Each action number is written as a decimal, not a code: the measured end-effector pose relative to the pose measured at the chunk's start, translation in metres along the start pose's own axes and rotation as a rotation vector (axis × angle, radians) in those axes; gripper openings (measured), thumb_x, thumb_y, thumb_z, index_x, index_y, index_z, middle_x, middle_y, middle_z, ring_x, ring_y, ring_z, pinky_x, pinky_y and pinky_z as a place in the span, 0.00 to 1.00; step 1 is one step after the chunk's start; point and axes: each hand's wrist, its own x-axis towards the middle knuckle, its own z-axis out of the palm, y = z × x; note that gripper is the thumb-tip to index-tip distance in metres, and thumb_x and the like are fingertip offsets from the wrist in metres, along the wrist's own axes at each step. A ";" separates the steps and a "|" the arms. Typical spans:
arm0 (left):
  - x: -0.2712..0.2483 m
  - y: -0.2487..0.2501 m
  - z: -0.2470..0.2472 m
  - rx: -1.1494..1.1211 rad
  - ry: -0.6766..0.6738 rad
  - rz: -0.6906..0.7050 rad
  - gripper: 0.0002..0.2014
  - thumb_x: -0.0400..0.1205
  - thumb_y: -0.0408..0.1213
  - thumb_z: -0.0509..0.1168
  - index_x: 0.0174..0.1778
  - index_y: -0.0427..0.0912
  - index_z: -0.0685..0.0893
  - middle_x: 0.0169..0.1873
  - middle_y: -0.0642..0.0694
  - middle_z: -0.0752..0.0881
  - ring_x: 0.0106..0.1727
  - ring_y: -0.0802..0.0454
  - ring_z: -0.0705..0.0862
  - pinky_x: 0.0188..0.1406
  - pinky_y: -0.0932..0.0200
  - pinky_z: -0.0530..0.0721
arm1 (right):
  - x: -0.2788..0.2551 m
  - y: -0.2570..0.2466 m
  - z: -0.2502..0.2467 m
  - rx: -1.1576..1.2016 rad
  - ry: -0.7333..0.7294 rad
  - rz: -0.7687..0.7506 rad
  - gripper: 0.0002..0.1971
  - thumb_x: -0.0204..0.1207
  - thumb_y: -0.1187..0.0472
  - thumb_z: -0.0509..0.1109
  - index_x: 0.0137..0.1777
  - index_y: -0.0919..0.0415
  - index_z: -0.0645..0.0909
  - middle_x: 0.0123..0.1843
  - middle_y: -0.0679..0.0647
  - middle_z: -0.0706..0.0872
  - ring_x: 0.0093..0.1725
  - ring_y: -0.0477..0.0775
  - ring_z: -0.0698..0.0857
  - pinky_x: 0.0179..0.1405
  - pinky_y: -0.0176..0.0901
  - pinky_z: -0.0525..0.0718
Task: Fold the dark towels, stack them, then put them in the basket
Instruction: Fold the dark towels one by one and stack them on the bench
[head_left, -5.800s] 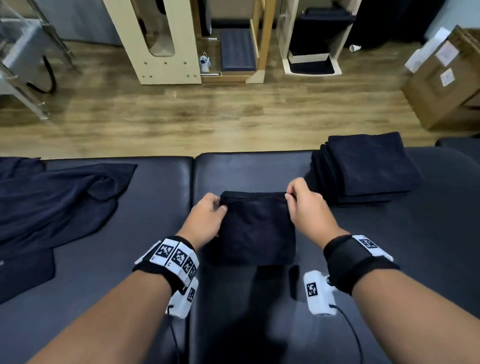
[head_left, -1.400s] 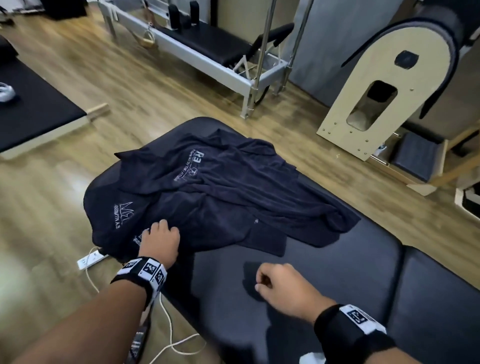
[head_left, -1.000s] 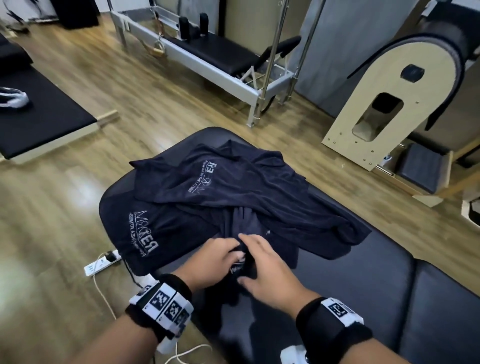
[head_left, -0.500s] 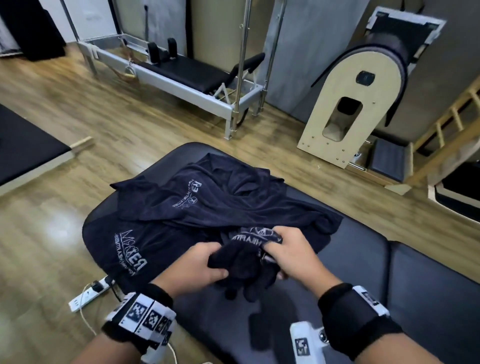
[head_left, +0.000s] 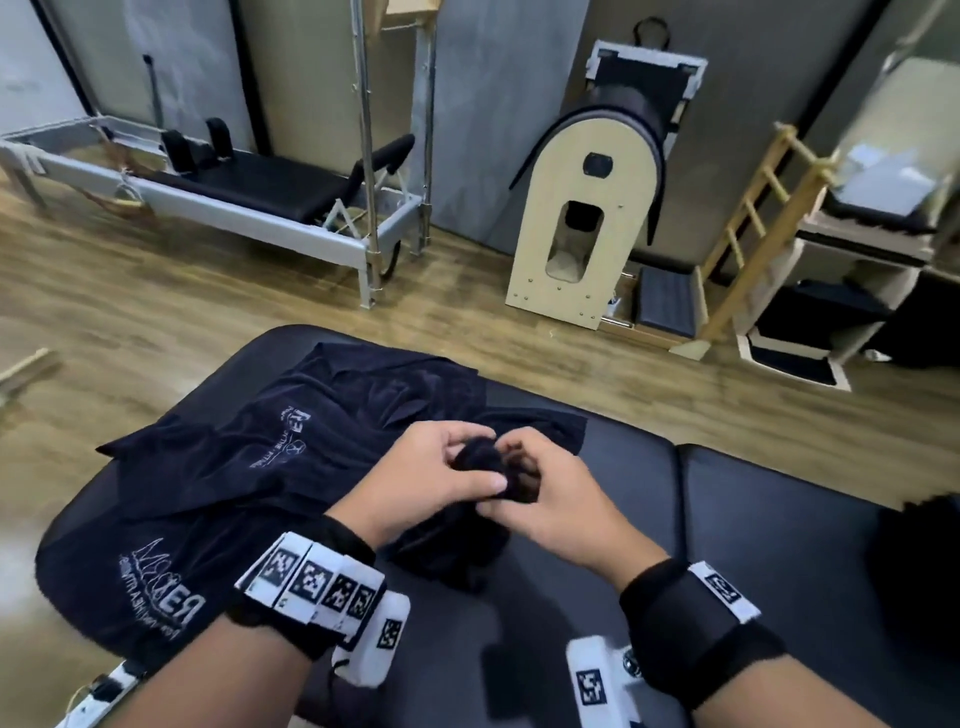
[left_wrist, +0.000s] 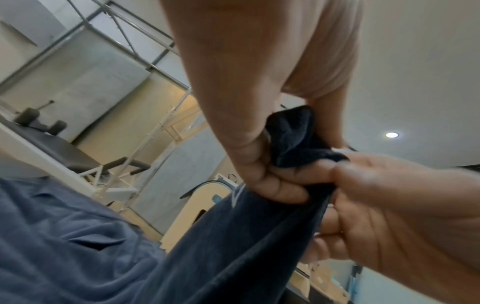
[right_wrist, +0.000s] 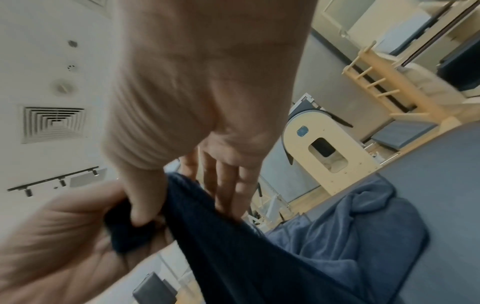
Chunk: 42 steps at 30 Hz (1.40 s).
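Observation:
A bunched dark towel hangs over the black padded table, lifted between both hands. My left hand pinches its top edge with thumb and curled fingers, as the left wrist view shows on the towel. My right hand pinches the same edge right beside it, thumb pressed on the towel. A heap of unfolded dark towels with white lettering lies on the table's left end. The dark edge of the folded stack shows at the far right. No basket is in view.
Wooden floor surrounds the table. A grey reformer bench stands at the back left, a wooden barrel frame and a wooden ladder at the back. A white power strip with cable lies on the floor at lower left.
Since 1.4 s ago both hands came together on one towel from the heap and lifted it. In the last half second they closed in on its top edge; the view swung right.

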 end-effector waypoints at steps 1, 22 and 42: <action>0.005 0.005 0.003 0.108 -0.009 0.039 0.29 0.66 0.36 0.84 0.64 0.46 0.87 0.53 0.50 0.93 0.57 0.57 0.90 0.64 0.58 0.84 | -0.002 0.003 -0.005 -0.006 0.064 -0.003 0.14 0.68 0.51 0.81 0.48 0.43 0.79 0.44 0.44 0.89 0.41 0.47 0.87 0.45 0.49 0.86; 0.037 0.061 0.075 0.806 -0.126 0.292 0.14 0.81 0.46 0.72 0.35 0.41 0.87 0.38 0.49 0.86 0.43 0.56 0.83 0.49 0.55 0.81 | -0.048 0.017 -0.064 0.384 0.202 0.060 0.08 0.70 0.66 0.72 0.49 0.60 0.85 0.42 0.58 0.88 0.43 0.53 0.85 0.44 0.54 0.83; 0.045 0.196 0.238 0.047 0.053 0.523 0.07 0.85 0.30 0.66 0.45 0.38 0.90 0.40 0.43 0.87 0.43 0.51 0.83 0.44 0.53 0.82 | -0.193 0.077 -0.321 -0.058 0.799 0.012 0.11 0.75 0.68 0.78 0.36 0.62 0.79 0.29 0.49 0.75 0.28 0.43 0.70 0.31 0.40 0.70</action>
